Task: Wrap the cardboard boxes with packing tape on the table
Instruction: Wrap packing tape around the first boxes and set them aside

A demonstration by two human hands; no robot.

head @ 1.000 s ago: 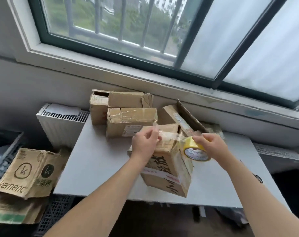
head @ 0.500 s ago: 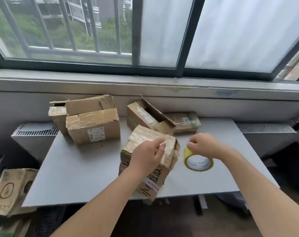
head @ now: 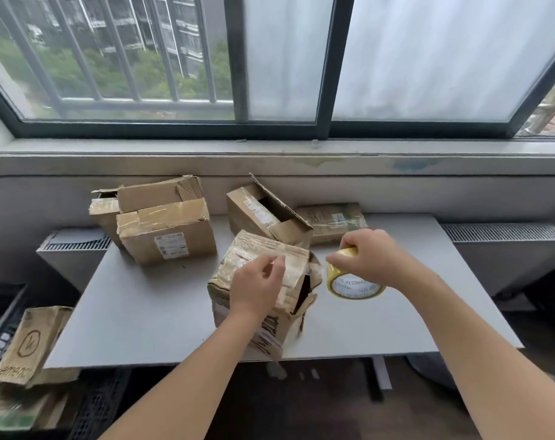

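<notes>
Left hand (head: 257,287): fingers curled, thumb and fingertips pinching a tape strip (head: 293,271) on top of the near box (head: 247,252). The box sits at the table's (head: 143,312) near edge, centre, one corner towards the person, long axis roughly upright and leaning. Its right side gapes; the interior is dark and the contents cannot be made out. Right hand (head: 368,257): clenched over the yellow tape roll (head: 354,282) from above. The roll is on edge just beside the box, core facing the person; contact with the table cannot be told. Back left, two taped boxes (head: 168,236) touch, one behind the other. Back centre, an open box (head: 254,214) has its flap raised and nothing visible inside. Right of it lies a flat box (head: 333,219), long axis along the wall.
</notes>
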